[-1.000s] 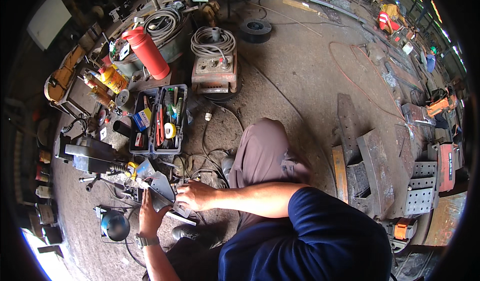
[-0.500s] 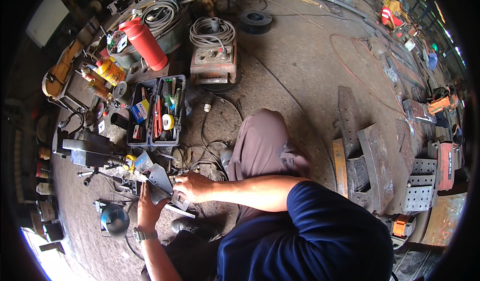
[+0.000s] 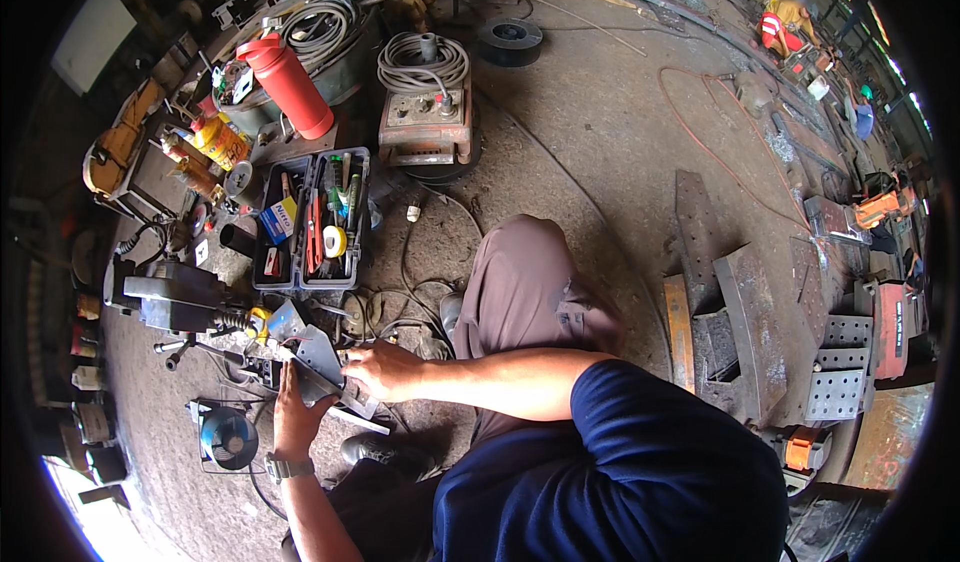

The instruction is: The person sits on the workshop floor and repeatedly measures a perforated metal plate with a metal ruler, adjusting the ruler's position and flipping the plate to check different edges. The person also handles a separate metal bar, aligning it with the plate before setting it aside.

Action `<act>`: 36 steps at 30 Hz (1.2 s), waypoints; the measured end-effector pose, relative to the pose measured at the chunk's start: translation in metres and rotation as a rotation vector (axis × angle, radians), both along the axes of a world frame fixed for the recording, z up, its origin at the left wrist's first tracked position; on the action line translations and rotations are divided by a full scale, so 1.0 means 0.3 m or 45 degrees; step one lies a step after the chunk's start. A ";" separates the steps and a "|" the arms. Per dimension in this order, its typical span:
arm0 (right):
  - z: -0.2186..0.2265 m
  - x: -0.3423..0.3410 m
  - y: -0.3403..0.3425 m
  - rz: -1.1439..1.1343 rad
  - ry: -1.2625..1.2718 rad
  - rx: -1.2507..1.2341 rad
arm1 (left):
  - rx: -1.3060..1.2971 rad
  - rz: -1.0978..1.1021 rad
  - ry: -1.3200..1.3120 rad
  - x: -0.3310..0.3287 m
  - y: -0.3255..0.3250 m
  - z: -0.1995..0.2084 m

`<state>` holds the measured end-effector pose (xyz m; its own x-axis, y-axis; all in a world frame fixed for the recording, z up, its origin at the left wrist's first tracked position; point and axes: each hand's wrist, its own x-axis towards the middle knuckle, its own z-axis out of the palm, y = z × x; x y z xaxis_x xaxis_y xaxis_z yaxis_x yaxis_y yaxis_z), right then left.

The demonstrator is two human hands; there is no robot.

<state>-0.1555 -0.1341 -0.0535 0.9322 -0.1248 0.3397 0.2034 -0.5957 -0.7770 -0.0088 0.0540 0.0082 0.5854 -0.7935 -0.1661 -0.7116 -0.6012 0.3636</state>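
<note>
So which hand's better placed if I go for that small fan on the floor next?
Probably your left hand: it's nearer, with the fan on its left. Your right hand is farther off, by the grey metal plate.

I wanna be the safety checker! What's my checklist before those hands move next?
1. Left hand touching the metal pieces: ok, its fingers and thumb are against them.
2. Right hand gripping firmly: cannot tell; its fingertips are at the metal, but the grip is hidden.
3. Gloves on: not ok, both hands are bare.
4. Toolbox open: ok, the things inside show.
5. Co-worker clear of the hands: ok, far across the floor.
6. Sharp edges on the metal: cannot tell, too small to see.
</note>
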 end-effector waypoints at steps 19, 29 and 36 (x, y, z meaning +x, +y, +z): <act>0.024 -0.001 -0.008 -0.042 0.078 -0.022 | 0.001 0.008 0.049 -0.009 -0.014 0.022; 0.002 0.011 0.000 -0.064 -0.065 -0.103 | -0.004 -0.008 0.042 -0.004 -0.005 0.011; 0.014 0.015 -0.004 -0.034 0.056 0.028 | 0.021 0.004 0.046 0.001 -0.006 0.008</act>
